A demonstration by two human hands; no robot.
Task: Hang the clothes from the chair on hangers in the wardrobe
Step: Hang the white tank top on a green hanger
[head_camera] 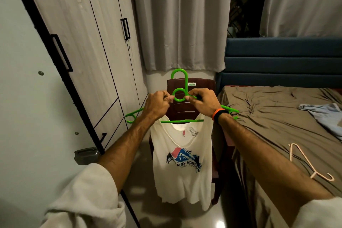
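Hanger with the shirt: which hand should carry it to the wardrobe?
Left hand, probably: the wardrobe stands on that side, and it already grips the hanger by the hook, as does the right hand.

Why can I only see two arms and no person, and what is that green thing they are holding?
The camera sits on the person's head and looks forward and down, so you only see their arms reaching out. There is just this one picture. The left hand and the right hand both pinch the top of a green hanger. A white T-shirt with a mountain picture hangs from it, in front of a dark brown chair. On the left stands the wardrobe, where the shirt should go. On the right is a bed with a pale pink hanger and a light blue garment lying on it.
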